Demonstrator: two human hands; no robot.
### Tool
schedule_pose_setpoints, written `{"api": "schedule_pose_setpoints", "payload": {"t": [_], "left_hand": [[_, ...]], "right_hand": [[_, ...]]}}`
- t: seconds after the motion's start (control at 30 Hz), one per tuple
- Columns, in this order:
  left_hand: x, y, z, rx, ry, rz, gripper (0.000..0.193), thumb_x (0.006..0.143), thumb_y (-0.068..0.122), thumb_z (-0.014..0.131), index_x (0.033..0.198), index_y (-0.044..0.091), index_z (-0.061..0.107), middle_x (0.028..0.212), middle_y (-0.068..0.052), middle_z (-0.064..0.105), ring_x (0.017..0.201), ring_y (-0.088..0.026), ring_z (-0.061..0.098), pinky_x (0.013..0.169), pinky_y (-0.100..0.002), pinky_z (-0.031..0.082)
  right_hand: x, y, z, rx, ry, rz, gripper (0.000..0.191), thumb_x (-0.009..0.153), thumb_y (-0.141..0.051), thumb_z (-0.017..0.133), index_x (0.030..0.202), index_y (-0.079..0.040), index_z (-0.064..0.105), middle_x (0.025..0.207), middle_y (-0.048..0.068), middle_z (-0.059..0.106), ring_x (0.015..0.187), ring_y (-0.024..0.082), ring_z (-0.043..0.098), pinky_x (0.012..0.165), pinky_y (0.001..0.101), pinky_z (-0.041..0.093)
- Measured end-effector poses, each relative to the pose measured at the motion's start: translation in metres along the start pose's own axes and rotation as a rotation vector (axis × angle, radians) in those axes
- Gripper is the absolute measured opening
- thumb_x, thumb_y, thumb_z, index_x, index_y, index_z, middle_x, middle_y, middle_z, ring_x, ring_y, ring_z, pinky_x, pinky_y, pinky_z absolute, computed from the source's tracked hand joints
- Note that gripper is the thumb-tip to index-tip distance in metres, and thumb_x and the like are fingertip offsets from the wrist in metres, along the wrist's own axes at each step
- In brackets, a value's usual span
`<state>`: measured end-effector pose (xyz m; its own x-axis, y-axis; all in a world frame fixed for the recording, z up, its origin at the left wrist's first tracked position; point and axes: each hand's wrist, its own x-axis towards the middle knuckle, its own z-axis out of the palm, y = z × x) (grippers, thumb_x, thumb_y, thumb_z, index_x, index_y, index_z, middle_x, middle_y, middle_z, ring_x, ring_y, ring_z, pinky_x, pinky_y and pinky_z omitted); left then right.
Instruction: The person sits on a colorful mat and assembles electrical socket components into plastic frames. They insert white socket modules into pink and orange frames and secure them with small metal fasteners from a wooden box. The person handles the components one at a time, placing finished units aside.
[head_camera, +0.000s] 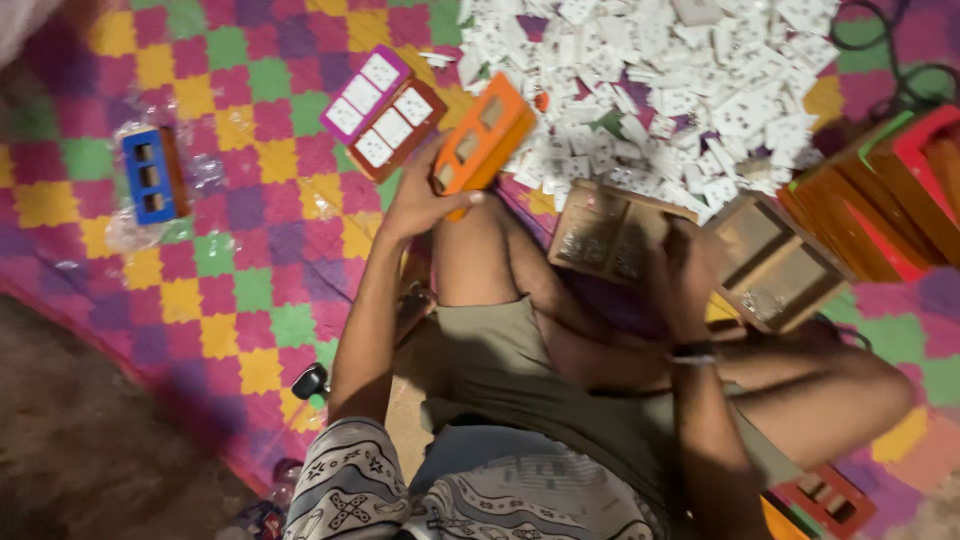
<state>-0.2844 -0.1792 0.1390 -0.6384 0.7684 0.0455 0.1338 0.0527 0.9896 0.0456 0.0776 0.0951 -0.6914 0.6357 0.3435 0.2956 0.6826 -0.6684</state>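
**Orange switch-box frame in the left hand, wooden box under the right**

Orange frame (482, 133), a long plastic housing with rectangular cut-outs, sits in the grasp of the left hand (425, 200); the fingers wrap its near end from below, so the frame juts away from the palm toward the far right, its long axis slanted toward the heap of white switch plates (690, 90).

Starting at the far left, a blue frame (152, 175) lies in clear wrapping on the chequered mat (230, 260), well apart from either hand. Right of it, a purple and brown board (385, 112) filled with white sockets lies just beside the orange frame.

Further right, the right hand (682, 275) rests on an open wooden box (605, 232) with compartments; whether its fingers grip the box or only press on it I cannot tell. A second wooden box (775, 262) lies just beyond, and stacked orange and red frames (890, 190) stand at the right edge.
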Motion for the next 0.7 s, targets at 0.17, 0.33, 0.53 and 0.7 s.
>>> {"api": "schedule_pose_setpoints", "payload": {"t": [0.17,0.33,0.53,0.7], "left_hand": [[0.014,0.020,0.073,0.450,-0.102,0.091,0.099,0.071,0.033,0.094,0.149,-0.001,0.044,0.144,-0.024,0.055,0.137,-0.037,0.052,0.115,-0.044,0.041],[0.016,0.007,0.063,0.743,0.218,0.019,0.091,0.071,0.043,0.089,0.143,0.002,0.051,0.131,-0.023,0.061,0.125,-0.043,0.054,0.109,-0.052,0.040],[0.032,-0.026,-0.023,0.962,0.926,-0.344,0.103,0.066,0.070,0.086,0.133,0.000,0.050,0.123,-0.025,0.054,0.122,-0.044,0.048,0.105,-0.067,0.034],[0.043,-0.023,-0.064,0.821,1.005,-0.807,0.115,0.067,0.078,0.078,0.138,-0.004,0.041,0.133,-0.022,0.044,0.129,-0.039,0.041,0.102,-0.059,0.041]], "right_hand": [[-0.008,-0.022,0.010,0.751,-0.288,0.333,0.042,0.099,-0.021,0.070,0.136,-0.006,0.057,0.122,0.010,0.068,0.111,0.016,0.065,0.094,0.0301,0.054],[-0.017,-0.012,-0.004,0.377,-0.349,0.240,0.037,0.095,-0.016,0.073,0.127,-0.002,0.062,0.104,0.011,0.074,0.095,0.018,0.071,0.084,0.0316,0.056],[-0.012,-0.003,0.002,0.373,-0.287,0.220,0.034,0.097,-0.016,0.073,0.125,0.000,0.065,0.106,0.012,0.074,0.094,0.018,0.071,0.083,0.0323,0.057],[-0.011,-0.006,0.018,0.327,-0.400,0.293,0.034,0.096,-0.020,0.073,0.122,-0.001,0.065,0.106,0.014,0.074,0.094,0.023,0.072,0.082,0.0355,0.057]]}}
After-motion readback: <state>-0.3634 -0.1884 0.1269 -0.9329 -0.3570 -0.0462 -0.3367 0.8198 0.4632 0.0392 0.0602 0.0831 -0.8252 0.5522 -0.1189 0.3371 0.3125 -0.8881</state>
